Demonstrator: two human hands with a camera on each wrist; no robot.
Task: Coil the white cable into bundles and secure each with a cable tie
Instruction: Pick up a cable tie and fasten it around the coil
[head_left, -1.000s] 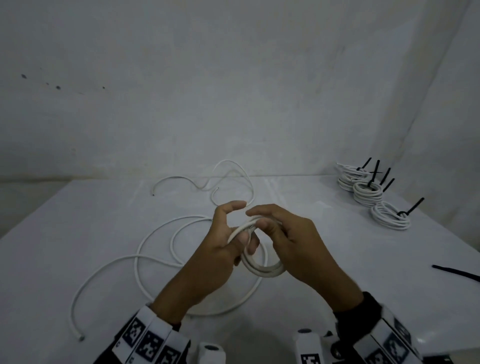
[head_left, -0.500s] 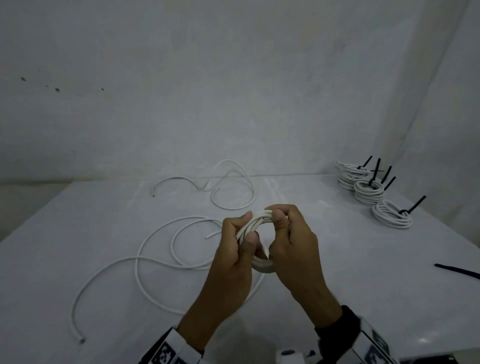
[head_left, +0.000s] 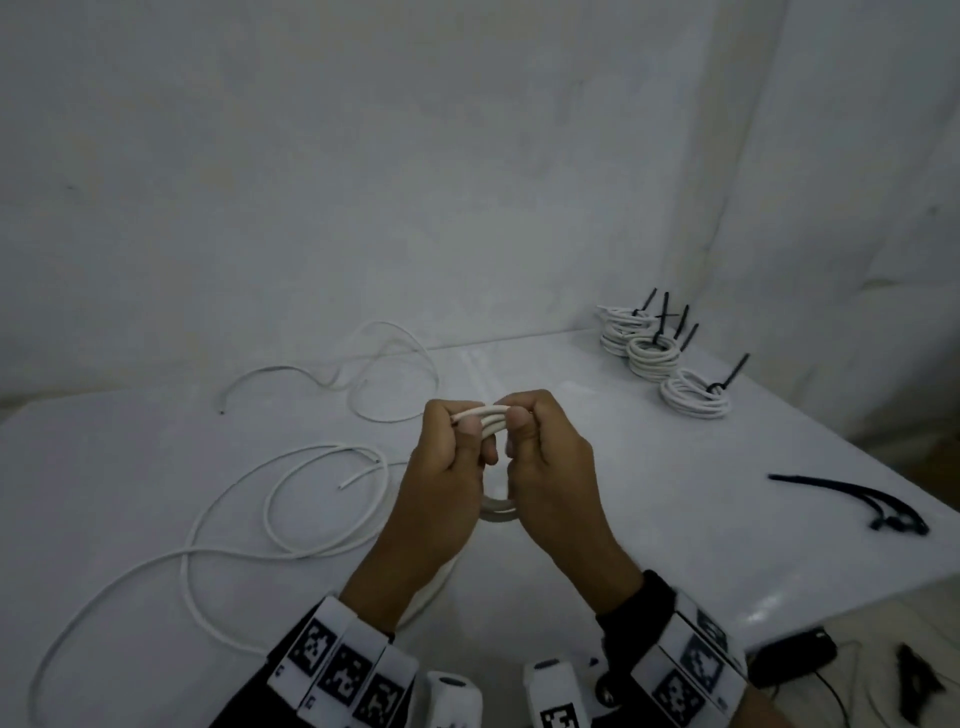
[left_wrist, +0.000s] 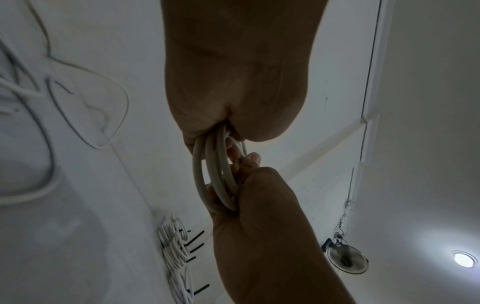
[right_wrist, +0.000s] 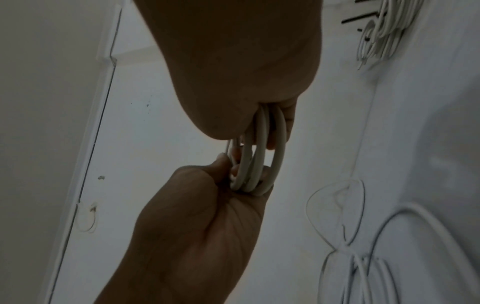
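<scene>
A person's left hand (head_left: 441, 467) and right hand (head_left: 545, 467) clamp opposite sides of a small coil (head_left: 485, 418) of white cable, thumbs pressed on top so the stacked loops cannot spring apart, held above the table (head_left: 649, 509). The loose run of cable (head_left: 270, 499) trails on the table to the left of the left hand, apparently yet to be wound in. Black cable ties (head_left: 862, 506) wait well to the right of the right hand; finished bundles (head_left: 693, 400) sit beyond it, out of the way
</scene>
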